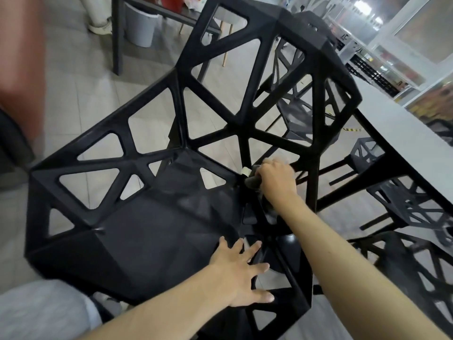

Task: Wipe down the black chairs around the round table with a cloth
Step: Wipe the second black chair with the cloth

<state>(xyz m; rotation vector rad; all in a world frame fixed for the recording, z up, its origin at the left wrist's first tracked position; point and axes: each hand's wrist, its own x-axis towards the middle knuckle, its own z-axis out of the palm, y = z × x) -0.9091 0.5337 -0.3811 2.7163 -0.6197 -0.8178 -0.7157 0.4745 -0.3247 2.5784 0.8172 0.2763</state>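
Note:
A black chair [152, 231] with triangular cut-outs fills the middle of the view, its backrest rising toward the top. My right hand [275, 177] is shut on a small grey cloth [252, 181] and presses it against the strut where the seat meets the backrest on the right side. My left hand [241, 271] lies flat on the front right part of the seat with its fingers spread, holding nothing. Most of the cloth is hidden under my right hand.
A grey table top [402, 133] runs along the right edge. More black chairs [414, 207] stand under and beside it, another [301, 111] behind the backrest. A grey bin [141, 23] and a dark table frame [117, 38] stand at the back left on the tiled floor.

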